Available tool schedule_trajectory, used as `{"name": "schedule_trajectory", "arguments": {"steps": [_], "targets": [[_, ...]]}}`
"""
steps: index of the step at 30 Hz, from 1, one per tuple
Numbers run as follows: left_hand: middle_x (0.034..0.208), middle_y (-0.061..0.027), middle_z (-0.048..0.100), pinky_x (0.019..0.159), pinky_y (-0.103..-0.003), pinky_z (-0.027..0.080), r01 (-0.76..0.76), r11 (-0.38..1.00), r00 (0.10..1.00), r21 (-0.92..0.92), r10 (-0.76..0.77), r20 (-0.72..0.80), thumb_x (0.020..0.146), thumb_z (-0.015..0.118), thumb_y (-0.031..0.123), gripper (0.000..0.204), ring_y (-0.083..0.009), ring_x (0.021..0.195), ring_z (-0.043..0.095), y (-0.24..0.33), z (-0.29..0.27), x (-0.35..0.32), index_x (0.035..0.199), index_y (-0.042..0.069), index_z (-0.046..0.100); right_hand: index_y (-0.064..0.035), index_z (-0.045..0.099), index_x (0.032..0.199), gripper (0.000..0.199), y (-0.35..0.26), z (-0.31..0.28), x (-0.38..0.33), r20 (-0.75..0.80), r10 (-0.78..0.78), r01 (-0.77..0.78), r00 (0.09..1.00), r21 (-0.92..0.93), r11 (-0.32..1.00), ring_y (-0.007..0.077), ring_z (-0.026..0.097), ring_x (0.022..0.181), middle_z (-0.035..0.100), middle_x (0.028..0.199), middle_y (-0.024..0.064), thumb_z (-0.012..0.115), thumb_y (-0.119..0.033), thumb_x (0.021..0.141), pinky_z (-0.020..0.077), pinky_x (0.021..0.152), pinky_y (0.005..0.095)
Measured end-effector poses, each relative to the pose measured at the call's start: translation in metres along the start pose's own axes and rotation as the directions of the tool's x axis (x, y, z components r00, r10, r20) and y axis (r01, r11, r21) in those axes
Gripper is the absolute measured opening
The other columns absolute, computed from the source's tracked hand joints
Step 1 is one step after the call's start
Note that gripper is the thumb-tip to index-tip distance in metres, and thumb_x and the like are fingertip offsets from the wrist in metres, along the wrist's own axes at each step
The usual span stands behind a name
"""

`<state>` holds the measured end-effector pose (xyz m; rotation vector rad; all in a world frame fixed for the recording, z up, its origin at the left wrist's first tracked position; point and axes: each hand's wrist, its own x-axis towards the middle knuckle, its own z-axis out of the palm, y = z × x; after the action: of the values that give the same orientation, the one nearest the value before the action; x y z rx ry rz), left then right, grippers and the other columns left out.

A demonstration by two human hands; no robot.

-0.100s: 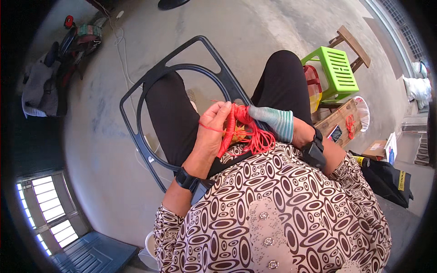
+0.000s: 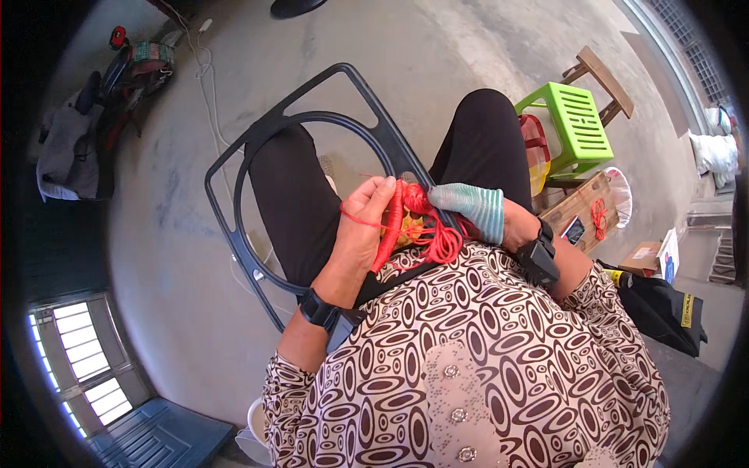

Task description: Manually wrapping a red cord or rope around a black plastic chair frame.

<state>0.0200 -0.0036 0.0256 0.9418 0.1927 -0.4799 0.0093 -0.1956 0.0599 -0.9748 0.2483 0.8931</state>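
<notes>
A black frame with a round inner ring (image 2: 292,118) lies tilted across my lap. Red cord is bundled against its near right bar, and a tightly wrapped red length (image 2: 392,226) hangs down to the left of that bundle. My bare left hand (image 2: 361,221) pinches the top of the wrapped length between thumb and fingers, a thin strand crossing its fingers. Loose red cord loops (image 2: 443,248) droop toward my shirt. My right hand (image 2: 474,207), in a grey-green striped glove, is closed beside the bar at the cord bundle; its underside fingers are hidden. Something yellow shows behind the cord.
To the right stand a green plastic stool (image 2: 579,125) and a wooden bench (image 2: 605,84). A low wooden board (image 2: 581,207) carries a phone and more red cord. A black bag (image 2: 663,312) lies nearer. A white cable (image 2: 209,93) runs along the floor at far left, near a parked scooter.
My right hand has shifted slightly right, uncovering more of the black bar. The loose red loops have drawn in and partly passed behind that bar. My left hand stays nearly still.
</notes>
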Motion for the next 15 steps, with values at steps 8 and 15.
{"name": "schedule_trajectory", "arguments": {"steps": [8,15], "targets": [[0.084,-0.0078,0.063,0.065,-0.026,0.052,-0.022,0.999,0.999,0.037,0.023,-0.027,0.093,0.052,0.02,0.02,-0.0124,0.071,0.061,0.002,-0.004,-0.003,0.094,0.0,0.057,0.0005,0.056,0.11,0.044,0.006,-0.026,0.014,0.111,0.02,-0.033,0.994,0.109,0.993,0.0192,0.064,0.09,0.063,0.104,0.0126,0.06,-0.037,0.087,0.0525,0.082,0.0308],[0.076,-0.0065,0.061,0.055,-0.024,0.05,0.061,0.998,0.997,-0.012,-0.06,0.056,0.094,0.049,0.024,0.025,-0.0122,0.058,0.058,0.011,0.005,-0.01,0.095,0.001,0.057,-0.0009,0.053,0.093,0.032,-0.034,-0.065,0.001,-0.129,-0.557,0.548,0.82,0.459,0.7,0.0252,0.06,0.078,0.059,0.085,0.0098,0.061,-0.031,0.087,0.048,0.086,0.0401]]}}
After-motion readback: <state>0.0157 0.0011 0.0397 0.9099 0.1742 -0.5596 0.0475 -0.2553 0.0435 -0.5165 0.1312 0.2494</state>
